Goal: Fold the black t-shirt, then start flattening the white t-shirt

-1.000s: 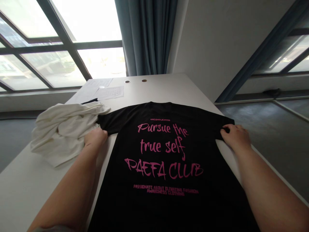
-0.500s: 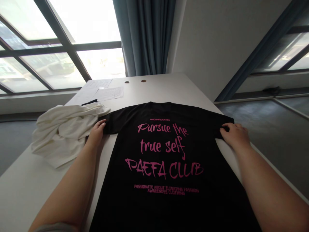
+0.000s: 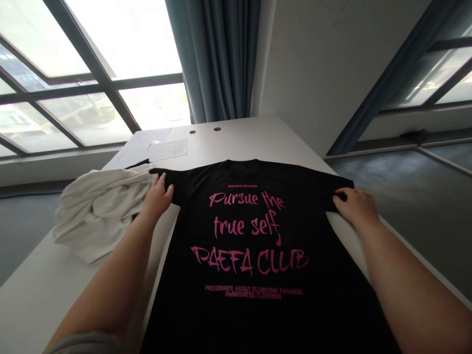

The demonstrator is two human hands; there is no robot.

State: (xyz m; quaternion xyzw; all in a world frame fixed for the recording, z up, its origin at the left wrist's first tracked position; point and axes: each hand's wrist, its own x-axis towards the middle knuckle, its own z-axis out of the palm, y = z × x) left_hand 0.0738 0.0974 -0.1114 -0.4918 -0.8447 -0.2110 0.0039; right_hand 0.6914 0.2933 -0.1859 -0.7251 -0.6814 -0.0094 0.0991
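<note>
Black T-shirt (image 3: 256, 233) lies spread, print upward, on the white surface (image 3: 254, 142). Left hand (image 3: 158, 196) touches the left sleeve (image 3: 179, 184), fingers apart. Right hand (image 3: 357, 206) rests at the right sleeve (image 3: 321, 189), fingers curled; clamping cannot be confirmed. Judged light, soft, limp; best held at the sleeve hems.

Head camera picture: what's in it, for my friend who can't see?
A black T-shirt with pink lettering lies spread on a white table, a person's left hand and right hand at its sleeves. Crumpled white cloth lies left, papers beyond, a blue curtain behind.
</note>
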